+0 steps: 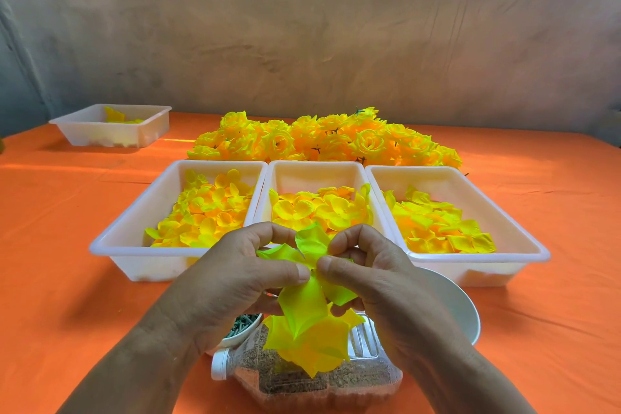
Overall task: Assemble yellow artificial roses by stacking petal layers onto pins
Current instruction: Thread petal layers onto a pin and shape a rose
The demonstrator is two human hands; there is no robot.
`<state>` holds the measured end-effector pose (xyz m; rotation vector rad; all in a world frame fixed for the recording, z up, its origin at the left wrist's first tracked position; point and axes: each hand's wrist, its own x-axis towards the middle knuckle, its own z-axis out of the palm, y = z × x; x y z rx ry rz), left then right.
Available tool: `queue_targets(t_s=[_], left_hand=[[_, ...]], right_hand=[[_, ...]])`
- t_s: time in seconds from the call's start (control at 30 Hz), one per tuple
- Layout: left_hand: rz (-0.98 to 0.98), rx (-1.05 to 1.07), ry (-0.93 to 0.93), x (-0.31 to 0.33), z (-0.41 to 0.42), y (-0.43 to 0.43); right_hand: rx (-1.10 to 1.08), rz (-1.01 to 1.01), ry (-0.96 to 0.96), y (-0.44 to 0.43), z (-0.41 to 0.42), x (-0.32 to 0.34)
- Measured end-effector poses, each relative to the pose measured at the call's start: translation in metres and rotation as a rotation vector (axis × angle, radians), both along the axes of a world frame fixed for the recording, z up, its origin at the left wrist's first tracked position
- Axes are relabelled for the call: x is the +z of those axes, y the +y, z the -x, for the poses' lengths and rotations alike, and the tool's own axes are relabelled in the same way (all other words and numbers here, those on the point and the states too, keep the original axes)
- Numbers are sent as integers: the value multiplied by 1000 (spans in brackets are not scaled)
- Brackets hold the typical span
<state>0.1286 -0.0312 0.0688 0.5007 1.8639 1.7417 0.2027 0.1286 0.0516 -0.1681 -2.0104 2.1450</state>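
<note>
Bench (537, 329): covered in creased orange cloth, with a sunlit streak toward 10 o'clock.
Bottle (336, 383): clear plastic, lying on its side at 6 o'clock, part-filled with brown granules. Its white cap (220, 365) points to 9 o'clock.
Large bowl (457, 306): white, at 4 o'clock, just beside the bottle, partly hidden.
Wall (302, 27): mottled grey-brown, spanning 12 o'clock behind the bench.

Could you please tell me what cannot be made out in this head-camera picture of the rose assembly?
Head view:
1. Any pin: hidden under the petal layers pinched between the left hand and right hand.
2. Inside of the large white bowl: blocked by the right hand.
3. Small bowl: mostly behind the left hand; its green pieces are too small to identify.
</note>
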Motion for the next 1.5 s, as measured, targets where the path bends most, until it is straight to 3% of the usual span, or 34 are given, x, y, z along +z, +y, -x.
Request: queue_targets(t_s=[0.27, 0.6, 1.17, 1.4, 1.5], left_hand=[[7, -18, -49, -13, 5, 3], [149, -14, -63, -28, 5, 8], [270, -85, -93, -32, 14, 11], [373, -63, -29, -33, 19, 0], [320, 6, 10, -27, 27, -10]], right_hand=[[5, -3, -62, 0, 1, -7], [-78, -403, -99, 6, 5, -22], [-52, -673, -89, 11, 7, -33], [-33, -753, -104, 20, 2, -26], [-108, -684, -94, 29, 1, -19]])
